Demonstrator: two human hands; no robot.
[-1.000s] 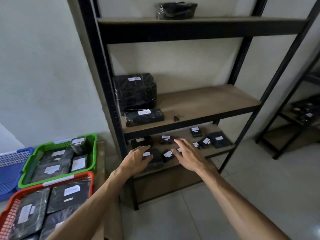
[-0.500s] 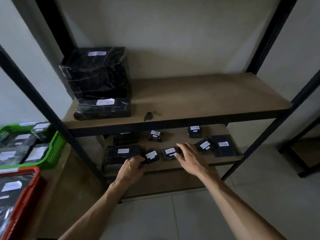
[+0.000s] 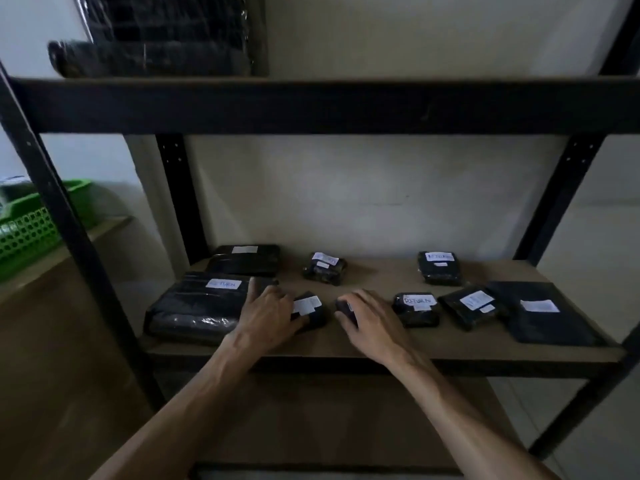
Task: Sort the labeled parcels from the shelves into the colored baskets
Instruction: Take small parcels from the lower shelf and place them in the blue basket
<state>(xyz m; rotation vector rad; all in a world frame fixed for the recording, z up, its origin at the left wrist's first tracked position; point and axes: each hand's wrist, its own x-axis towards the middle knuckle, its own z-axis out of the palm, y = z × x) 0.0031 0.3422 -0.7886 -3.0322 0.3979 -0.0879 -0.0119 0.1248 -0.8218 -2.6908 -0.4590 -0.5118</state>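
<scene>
Holding a small black parcel with a white label, the left hand curled round it on the wooden shelf. The right hand gripped another small black parcel just beside it. More shiny black parcels with white labels lay around; one label read "RETURN". A green basket sat far left.

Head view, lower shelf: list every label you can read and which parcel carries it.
"RETURN": small parcel beside the right hand.
"RETURN", faint: large parcel left of the left hand.
Apparently "RETURN", blurred: rear right parcel.
Every other white label: unreadable.
</scene>
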